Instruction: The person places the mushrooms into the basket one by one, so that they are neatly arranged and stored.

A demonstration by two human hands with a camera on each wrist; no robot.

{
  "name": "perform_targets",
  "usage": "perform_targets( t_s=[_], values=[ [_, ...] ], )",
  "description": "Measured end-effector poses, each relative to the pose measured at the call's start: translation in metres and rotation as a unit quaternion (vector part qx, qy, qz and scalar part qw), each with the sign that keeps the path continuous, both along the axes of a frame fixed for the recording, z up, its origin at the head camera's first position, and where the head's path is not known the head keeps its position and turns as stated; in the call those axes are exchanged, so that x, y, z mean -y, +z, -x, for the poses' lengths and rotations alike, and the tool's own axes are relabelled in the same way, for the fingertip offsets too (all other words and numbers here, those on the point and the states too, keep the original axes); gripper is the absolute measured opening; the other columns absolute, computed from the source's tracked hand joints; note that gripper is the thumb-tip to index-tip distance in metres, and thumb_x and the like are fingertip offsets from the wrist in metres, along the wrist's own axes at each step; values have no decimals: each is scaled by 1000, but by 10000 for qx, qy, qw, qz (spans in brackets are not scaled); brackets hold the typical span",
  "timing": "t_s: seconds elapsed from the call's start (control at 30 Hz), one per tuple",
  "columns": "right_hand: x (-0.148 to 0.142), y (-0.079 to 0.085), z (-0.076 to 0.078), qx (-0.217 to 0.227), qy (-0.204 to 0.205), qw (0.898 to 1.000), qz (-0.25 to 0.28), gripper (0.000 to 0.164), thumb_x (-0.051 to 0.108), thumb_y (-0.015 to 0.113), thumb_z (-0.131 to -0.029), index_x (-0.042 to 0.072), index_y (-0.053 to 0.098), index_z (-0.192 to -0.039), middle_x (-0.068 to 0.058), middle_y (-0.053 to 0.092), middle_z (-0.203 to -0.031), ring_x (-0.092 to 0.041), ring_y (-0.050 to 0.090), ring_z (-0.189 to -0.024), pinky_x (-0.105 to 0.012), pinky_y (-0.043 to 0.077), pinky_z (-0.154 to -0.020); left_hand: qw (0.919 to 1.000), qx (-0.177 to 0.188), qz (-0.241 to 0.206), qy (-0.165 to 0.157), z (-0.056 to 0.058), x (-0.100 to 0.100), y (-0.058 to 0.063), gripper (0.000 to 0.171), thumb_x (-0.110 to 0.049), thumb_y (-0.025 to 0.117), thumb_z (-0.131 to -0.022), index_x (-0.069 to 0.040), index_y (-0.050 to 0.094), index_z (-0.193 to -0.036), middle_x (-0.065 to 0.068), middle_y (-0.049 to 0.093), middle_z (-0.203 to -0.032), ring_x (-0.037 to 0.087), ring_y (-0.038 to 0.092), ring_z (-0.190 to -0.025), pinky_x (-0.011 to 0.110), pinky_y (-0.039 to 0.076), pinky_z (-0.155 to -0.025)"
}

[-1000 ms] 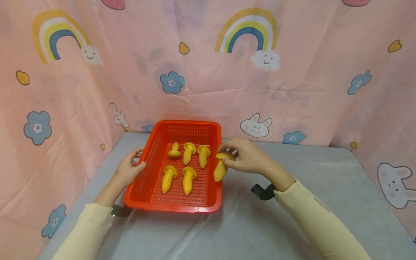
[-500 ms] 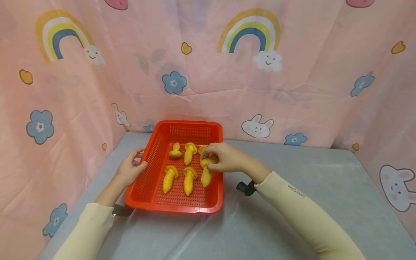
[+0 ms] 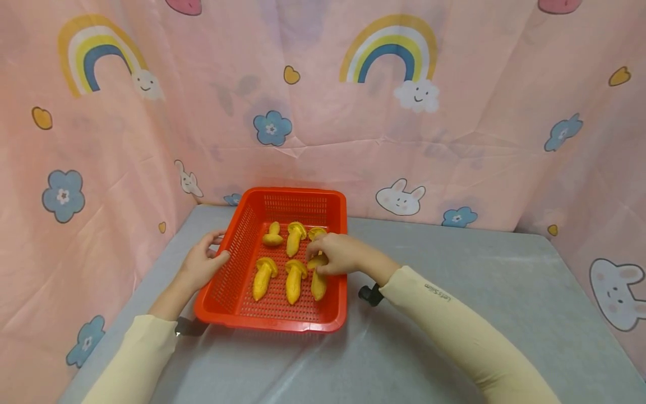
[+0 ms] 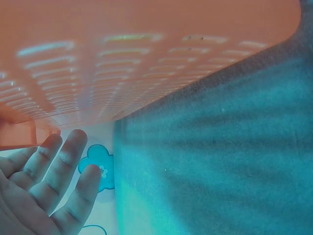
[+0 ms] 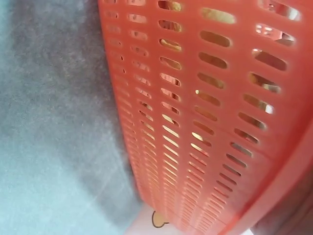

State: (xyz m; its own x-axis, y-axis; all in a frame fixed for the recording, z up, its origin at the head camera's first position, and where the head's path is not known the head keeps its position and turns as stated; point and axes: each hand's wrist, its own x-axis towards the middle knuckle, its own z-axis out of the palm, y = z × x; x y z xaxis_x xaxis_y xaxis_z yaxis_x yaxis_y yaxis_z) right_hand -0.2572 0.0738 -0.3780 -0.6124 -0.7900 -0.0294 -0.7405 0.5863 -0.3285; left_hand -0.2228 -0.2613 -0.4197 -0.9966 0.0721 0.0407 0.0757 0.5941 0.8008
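A red plastic basket [image 3: 267, 324] with slotted walls stands on the grey table. My right hand [image 3: 344, 255] reaches over its right wall and holds a yellow mushroom [image 3: 319, 285] by the cap, stem pointing toward me, low in the basket. Several similar mushrooms [image 3: 293, 283] lie inside in two rows; the far right one [image 3: 317, 232] is partly covered by my fingers. At the left wall, my left hand [image 3: 197, 268] has its thumb by the rim. In the left wrist view its fingers [image 4: 72, 147] extend loosely below the slotted wall. Slots hide most of the right hand in its wrist view.
A pink printed curtain [image 3: 323, 134] hangs behind and along both sides of the table [image 3: 454, 292]. The basket sits left of the middle, close to the back curtain. A black wrist device [image 3: 370, 294] hangs under my right wrist beside the basket.
My right hand has carried the mushroom leftward from above the right rim, then down into the basket at the near right. The left hand has stayed by the left rim.
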Motion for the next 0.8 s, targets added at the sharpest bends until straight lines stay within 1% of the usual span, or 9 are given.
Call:
perform_targets(
  t_s=[0.13,0.3,0.47,0.6,0.8],
  values=[
    [4,-2,1,48,-127,9996,-267,20,21,70,-81,18,69,-101,3,62,-97,-10,52,-79,-23,47,-70,10000,14,-1,6,0,0,0,55,-16,54,-91,-7,39,-143,20,48,-130,26,61,-86,33,58,-67],
    [8,-3,2,125,-184,9988,-444,18,21,71,-81,19,70,-99,4,62,-95,-11,52,-79,-24,47,-70,10000,48,2,16,0,-1,1,55,-15,54,-91,-7,39,-143,20,48,-131,26,61,-86,34,58,-67],
    [12,-4,3,181,-203,9978,-603,19,20,71,-81,19,71,-100,4,64,-97,-10,55,-84,-26,50,-77,10000,32,-15,28,-1,-2,2,55,-15,54,-91,-7,39,-143,20,47,-131,26,60,-86,33,57,-66],
    [15,-4,3,169,-308,9961,-806,21,21,72,-81,19,71,-101,4,66,-99,-11,58,-89,-30,51,-82,10000,12,-27,14,-1,-2,2,56,-14,54,-90,-7,39,-143,21,47,-131,26,60,-86,33,57,-66],
    [22,-8,6,108,-458,9930,-1084,21,24,74,-80,20,71,-100,6,67,-93,-11,58,-83,-29,51,-79,10000,4,1,15,-1,-1,2,55,-15,54,-90,-7,39,-143,21,47,-131,26,60,-87,33,57,-66]
  ],
)
